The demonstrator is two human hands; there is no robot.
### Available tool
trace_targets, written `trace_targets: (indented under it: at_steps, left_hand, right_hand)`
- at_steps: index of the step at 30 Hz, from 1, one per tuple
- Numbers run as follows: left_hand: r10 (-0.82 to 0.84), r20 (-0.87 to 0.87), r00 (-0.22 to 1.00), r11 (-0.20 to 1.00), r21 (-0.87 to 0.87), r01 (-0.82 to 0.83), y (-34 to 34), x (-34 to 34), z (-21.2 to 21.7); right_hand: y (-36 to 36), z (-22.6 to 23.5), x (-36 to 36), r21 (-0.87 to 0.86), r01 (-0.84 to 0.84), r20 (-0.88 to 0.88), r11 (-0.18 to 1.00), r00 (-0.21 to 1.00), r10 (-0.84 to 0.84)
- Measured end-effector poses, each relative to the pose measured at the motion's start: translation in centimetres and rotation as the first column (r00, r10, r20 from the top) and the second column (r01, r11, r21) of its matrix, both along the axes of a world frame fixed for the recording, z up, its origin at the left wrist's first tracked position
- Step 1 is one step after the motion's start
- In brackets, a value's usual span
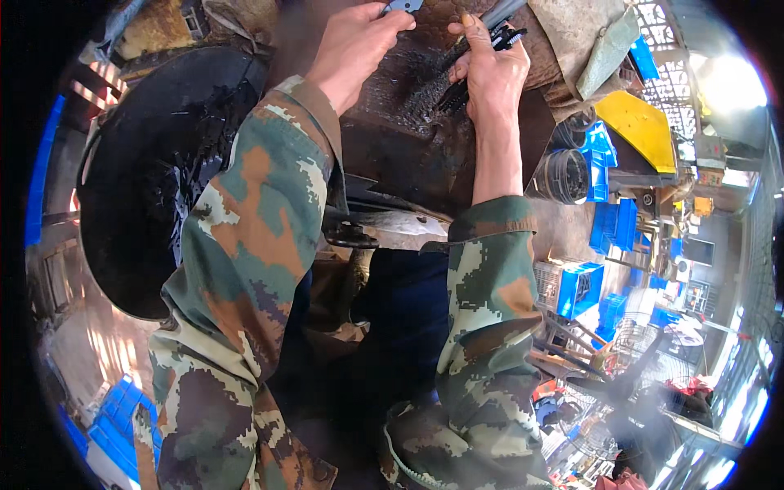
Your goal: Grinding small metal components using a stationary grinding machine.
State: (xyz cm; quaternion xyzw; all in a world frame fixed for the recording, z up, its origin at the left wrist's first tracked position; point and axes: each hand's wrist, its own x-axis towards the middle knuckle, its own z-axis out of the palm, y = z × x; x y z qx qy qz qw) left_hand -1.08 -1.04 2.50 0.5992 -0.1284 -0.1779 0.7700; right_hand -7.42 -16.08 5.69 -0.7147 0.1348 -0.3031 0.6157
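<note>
My left hand [355,51] is at the top of the view, its fingers pinched on a small grey-blue metal piece [403,5] that the picture's edge cuts off. To its right, my right hand [496,80] is closed around a bunch of thin black toothed pieces [508,37], whose exact kind I cannot make out. A grey metal bar [501,13] rises beside its fingertips; whether the hand touches it is unclear. Both hands are over a dark, greasy work surface [384,151].
At the left stands a large round black pan [122,188] with many thin dark strips [194,181] in it. Right of the work surface are a dark bucket [563,175], a yellow panel [637,131] and blue crates [612,226]. More blue crates [122,429] lie at lower left.
</note>
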Motion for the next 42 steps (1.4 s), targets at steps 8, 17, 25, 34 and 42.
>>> trace_targets:
  at_steps: [8, 17, 25, 34, 42]
  left_hand:
    - [0.022, 0.106, 0.994, 1.0, -0.012, -0.021, 0.6, -1.4, 1.4]
    - [-0.045, 0.134, 0.99, 0.988, 0.15, 0.025, 1.3, -0.3, 0.9]
    - [-0.144, 0.384, 0.912, 0.939, 0.344, 0.004, 1.0, 0.1, -1.1]
    - [-0.421, 0.579, 0.698, 0.694, 0.701, -0.162, 1.0, 0.0, -3.3]
    - [-0.692, 0.297, 0.658, 0.508, 0.848, 0.152, 2.3, 1.5, -5.1]
  right_hand:
    - [-0.3, -0.3, 0.3, 0.012, -0.001, 0.017, 1.0, 1.0, 0.001]
    - [-0.4, -0.2, -2.0, 0.044, 0.045, -0.063, 0.998, 0.997, -0.043]
    - [3.5, 0.3, -11.4, -0.048, -0.217, -0.434, 0.975, 0.884, 0.175]
    - [6.3, -4.4, -18.4, -0.606, -0.484, -0.47, 0.631, 0.858, 0.208]
    - [4.0, -1.3, -16.9, -0.262, -0.532, -0.501, 0.805, 0.788, 0.358]
